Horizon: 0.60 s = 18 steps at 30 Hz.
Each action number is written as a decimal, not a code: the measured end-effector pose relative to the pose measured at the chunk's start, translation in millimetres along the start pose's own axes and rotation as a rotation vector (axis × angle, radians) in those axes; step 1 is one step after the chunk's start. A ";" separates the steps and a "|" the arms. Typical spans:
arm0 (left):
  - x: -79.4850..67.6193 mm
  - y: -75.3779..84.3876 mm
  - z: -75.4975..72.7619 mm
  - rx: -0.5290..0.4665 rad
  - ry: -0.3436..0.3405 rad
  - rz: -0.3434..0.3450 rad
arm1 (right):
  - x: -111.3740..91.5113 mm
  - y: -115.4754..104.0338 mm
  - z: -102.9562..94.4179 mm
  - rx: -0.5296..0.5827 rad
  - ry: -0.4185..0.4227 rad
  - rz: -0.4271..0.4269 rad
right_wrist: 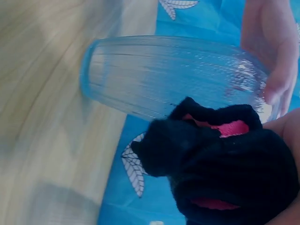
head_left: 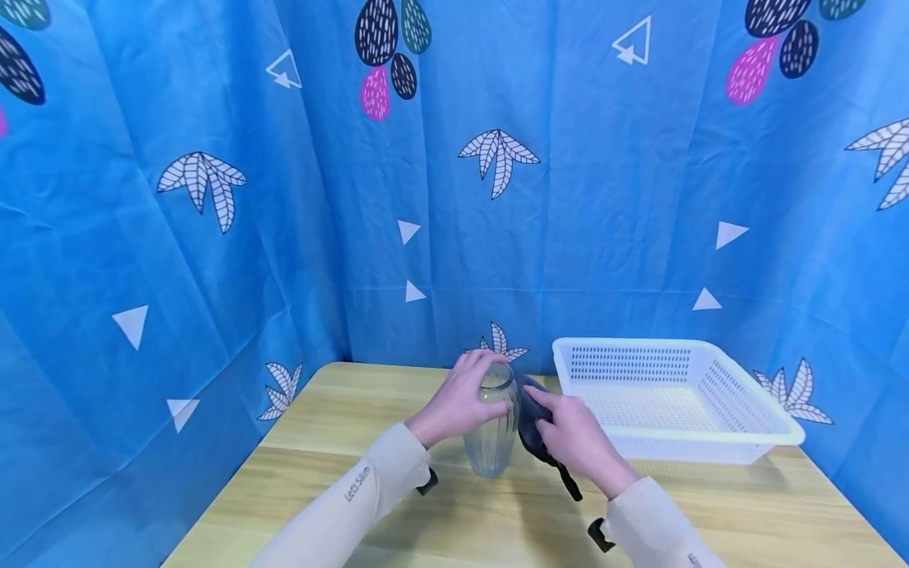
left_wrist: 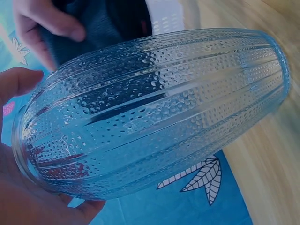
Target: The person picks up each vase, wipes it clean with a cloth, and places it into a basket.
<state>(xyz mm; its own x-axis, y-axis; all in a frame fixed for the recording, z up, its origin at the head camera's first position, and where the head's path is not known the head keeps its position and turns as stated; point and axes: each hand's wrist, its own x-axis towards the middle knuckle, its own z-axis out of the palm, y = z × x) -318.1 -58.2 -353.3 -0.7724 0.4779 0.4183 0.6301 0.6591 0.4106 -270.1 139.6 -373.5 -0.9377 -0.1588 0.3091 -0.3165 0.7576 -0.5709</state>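
Observation:
A clear glass vase with ribbed, dimpled sides stands nearly upright over the wooden table. From above, my left hand grips it round the neck, the thumb on the near side. My right hand holds a dark fabric piece against or very close to the vase's right side. Pink lining shows in openings of this black fabric in the right wrist view, and a strap-like end hangs below the hand in the head view. Whether it is a glove or a cloth, I cannot tell.
A white plastic basket with perforated walls stands at the back right of the wooden table. Behind the table and at both sides hangs a blue patterned curtain.

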 end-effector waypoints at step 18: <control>-1.1 -1.0 2.5 -0.017 0.027 -0.019 | -2.7 21.5 25.8 -0.046 -0.202 -0.037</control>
<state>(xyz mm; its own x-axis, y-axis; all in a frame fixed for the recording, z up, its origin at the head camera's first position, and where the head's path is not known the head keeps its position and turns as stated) -318.0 -57.9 -356.2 -0.7817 0.4496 0.4323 0.6172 0.6574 0.4323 -278.1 139.9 -406.2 -0.9366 -0.3074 0.1681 -0.3490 0.7763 -0.5249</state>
